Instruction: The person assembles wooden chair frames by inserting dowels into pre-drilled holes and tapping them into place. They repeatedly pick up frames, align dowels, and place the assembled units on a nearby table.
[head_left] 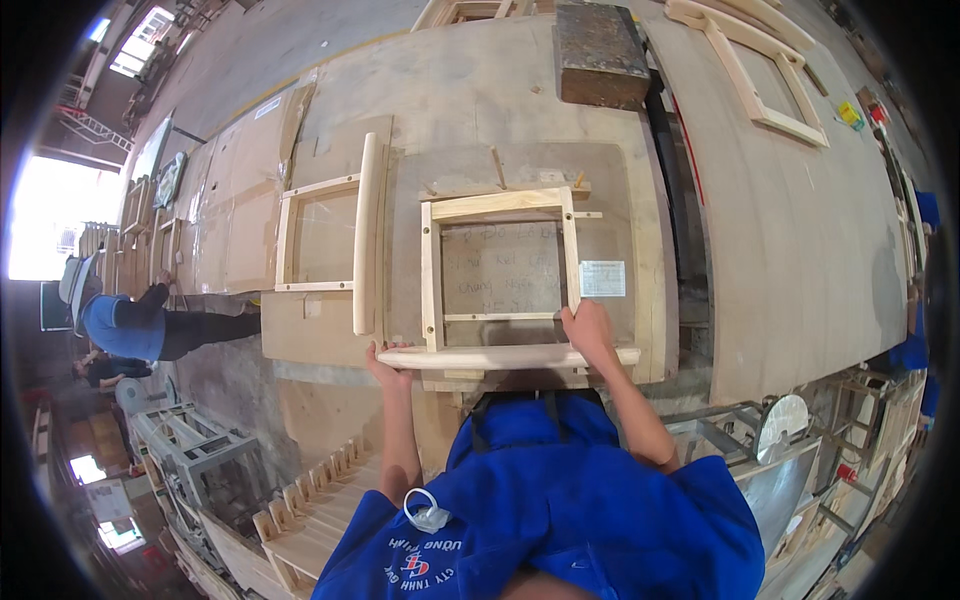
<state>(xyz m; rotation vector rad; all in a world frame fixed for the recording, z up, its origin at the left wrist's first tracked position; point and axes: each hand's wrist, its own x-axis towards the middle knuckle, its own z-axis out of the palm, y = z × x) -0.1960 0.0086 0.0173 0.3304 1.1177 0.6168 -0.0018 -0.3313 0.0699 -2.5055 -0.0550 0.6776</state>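
Observation:
A pale wooden frame (pixel 497 206) lies on the board in front of me, with a long rounded rail (pixel 490 357) along its near side. Around the rail's left end my left hand (pixel 386 369) is closed. My right hand (pixel 588 327) grips the frame's right side bar, close to where it meets the rail. The underside of both grips is hidden. A second frame (pixel 318 287) of the same kind lies just to the left, its own rounded rail (pixel 365 235) facing the first.
Beyond the frame is a wooden strip with upright pegs (pixel 497 166). A dark block (pixel 601 55) sits at the far edge. Another frame (pixel 770 90) lies on the right-hand table. A gap separates the tables. A person in blue (pixel 125 325) works at left.

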